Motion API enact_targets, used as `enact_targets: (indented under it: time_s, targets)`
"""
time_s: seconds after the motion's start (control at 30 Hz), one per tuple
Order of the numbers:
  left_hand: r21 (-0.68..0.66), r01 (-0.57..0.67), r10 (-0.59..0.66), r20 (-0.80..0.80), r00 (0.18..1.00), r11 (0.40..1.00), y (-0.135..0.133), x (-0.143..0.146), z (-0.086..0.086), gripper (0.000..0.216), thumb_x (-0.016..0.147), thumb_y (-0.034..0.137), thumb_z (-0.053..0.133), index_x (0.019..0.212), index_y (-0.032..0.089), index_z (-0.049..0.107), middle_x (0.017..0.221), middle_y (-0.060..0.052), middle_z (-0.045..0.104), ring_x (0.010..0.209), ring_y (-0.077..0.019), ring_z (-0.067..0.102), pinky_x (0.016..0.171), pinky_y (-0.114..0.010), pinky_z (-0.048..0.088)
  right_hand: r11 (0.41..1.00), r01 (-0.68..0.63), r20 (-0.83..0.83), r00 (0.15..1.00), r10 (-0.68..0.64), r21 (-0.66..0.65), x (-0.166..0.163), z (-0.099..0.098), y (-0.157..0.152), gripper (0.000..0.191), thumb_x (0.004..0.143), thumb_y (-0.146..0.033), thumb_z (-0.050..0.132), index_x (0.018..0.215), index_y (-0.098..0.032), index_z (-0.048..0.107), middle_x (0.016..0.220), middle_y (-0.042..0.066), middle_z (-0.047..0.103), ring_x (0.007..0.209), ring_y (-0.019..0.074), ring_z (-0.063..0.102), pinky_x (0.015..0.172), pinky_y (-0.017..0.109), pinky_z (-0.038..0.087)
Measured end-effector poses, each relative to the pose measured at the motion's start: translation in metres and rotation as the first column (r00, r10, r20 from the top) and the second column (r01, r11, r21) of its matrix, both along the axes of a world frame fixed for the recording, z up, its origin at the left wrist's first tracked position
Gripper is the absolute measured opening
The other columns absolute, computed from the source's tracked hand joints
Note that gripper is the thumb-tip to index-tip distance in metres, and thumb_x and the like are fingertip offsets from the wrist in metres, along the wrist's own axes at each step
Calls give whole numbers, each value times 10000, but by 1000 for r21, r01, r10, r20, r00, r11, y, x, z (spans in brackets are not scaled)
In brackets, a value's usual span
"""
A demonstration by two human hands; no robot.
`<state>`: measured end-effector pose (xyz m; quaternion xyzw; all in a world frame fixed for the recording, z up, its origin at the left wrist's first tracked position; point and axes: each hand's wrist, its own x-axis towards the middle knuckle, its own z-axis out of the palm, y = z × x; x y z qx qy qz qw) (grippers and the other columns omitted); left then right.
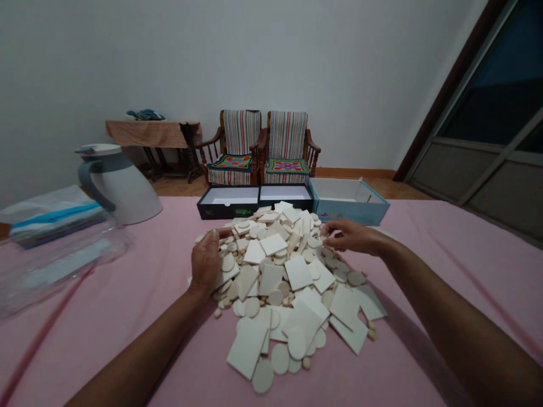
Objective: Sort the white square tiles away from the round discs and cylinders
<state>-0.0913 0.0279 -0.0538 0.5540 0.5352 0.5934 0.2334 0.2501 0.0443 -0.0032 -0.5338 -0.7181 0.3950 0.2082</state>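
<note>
A big heap of pale wooden pieces (271,280) lies on the pink cloth, with square tiles, round discs and small pebble-like bits mixed together. My left hand (206,260) rests cupped against the heap's left flank, its fingers reaching toward the back and partly hidden by the pieces. At the right back side of the heap, my right hand (348,236) has its fingers bent and spread, with a gap beside the thumb. The fingertips touch or nearly touch the pieces there. I see nothing held in either hand.
Behind the heap stand two black open boxes (228,212) and a light blue open box (352,211). To the left are a white jug (131,192), a clear plastic tray (63,271) and a plastic-wrapped packet (59,217), all on the pink cloth (428,260).
</note>
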Motion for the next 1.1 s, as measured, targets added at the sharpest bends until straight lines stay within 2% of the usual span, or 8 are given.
enact_targets:
  time_s: [0.2, 0.33, 0.43, 0.57, 0.73, 0.87, 0.93, 1.1]
  targets:
    - [-28, -16, 13, -90, 996, 999, 10, -11, -17, 595, 919, 631, 334, 1049, 170, 686, 1089, -94, 707, 1059, -262, 626, 979, -405, 441, 931, -306, 205, 942, 266, 200, -124, 37, 20, 151, 717, -186, 646, 865, -153, 649, 851, 24, 658, 724, 124, 569, 616, 210, 406]
    - [-21, 16, -18, -114, 993, 1000, 17, -16, -27, 635, 929, 642, 296, 1095, 166, 682, 1124, -108, 698, 1072, -260, 624, 982, -407, 447, 894, -346, 332, 911, 247, 285, -184, 41, 28, 156, 727, -185, 660, 876, -139, 665, 916, 52, 673, 824, 163, 592, 673, 231, 409]
    - [-4, 25, -25, -106, 994, 1000, 18, -17, -32, 647, 930, 648, 291, 1133, 163, 668, 1161, -110, 689, 1124, -254, 607, 1009, -399, 435, 873, -285, 274, 944, 184, 396, -196, 39, 35, 209, 754, -186, 668, 956, -132, 664, 1009, 73, 676, 915, 170, 592, 757, 245, 424]
    - [-17, 6, -8, -122, 993, 1000, 19, -17, -35, 648, 933, 648, 284, 1157, 164, 652, 1173, -109, 686, 1129, -251, 607, 1003, -394, 440, 871, -136, 116, 989, 92, 472, -163, 34, 37, 151, 804, -170, 613, 940, -133, 667, 967, 65, 681, 781, 134, 602, 709, 249, 437]
    - [-48, -42, 31, -220, 975, 998, 19, -18, -34, 621, 940, 627, 279, 1129, 174, 659, 1140, -103, 693, 1087, -254, 622, 1005, -406, 429, 923, 22, 49, 998, -44, 385, -70, 15, 27, 142, 824, -186, 562, 903, -137, 669, 791, 35, 676, 642, 123, 587, 628, 249, 438]
    - [-70, -60, 41, -245, 969, 996, 20, -18, -32, 595, 942, 617, 282, 1137, 198, 657, 1141, -83, 695, 1080, -247, 625, 985, -395, 443, 977, -7, 246, 968, -47, 213, 7, -9, 14, 125, 794, -173, 560, 848, -137, 666, 854, 72, 697, 720, 163, 622, 659, 270, 461]
    - [-66, -65, 47, -240, 970, 996, 20, -18, -32, 594, 943, 614, 282, 1142, 198, 658, 1144, -79, 695, 1084, -242, 625, 981, -386, 448, 985, -26, 383, 923, -41, 170, 33, -21, 7, 195, 741, -139, 590, 918, -143, 674, 960, 97, 696, 814, 191, 631, 719, 291, 471]
    - [-86, -81, 56, -263, 963, 993, 22, -20, -33, 613, 939, 626, 275, 1149, 196, 657, 1142, -81, 697, 1087, -249, 625, 956, -391, 468, 993, -5, 539, 840, -59, 117, 57, -48, -2, 522, 647, -122, 639, 1167, -151, 620, 1129, 140, 624, 953, 238, 608, 802, 324, 480]
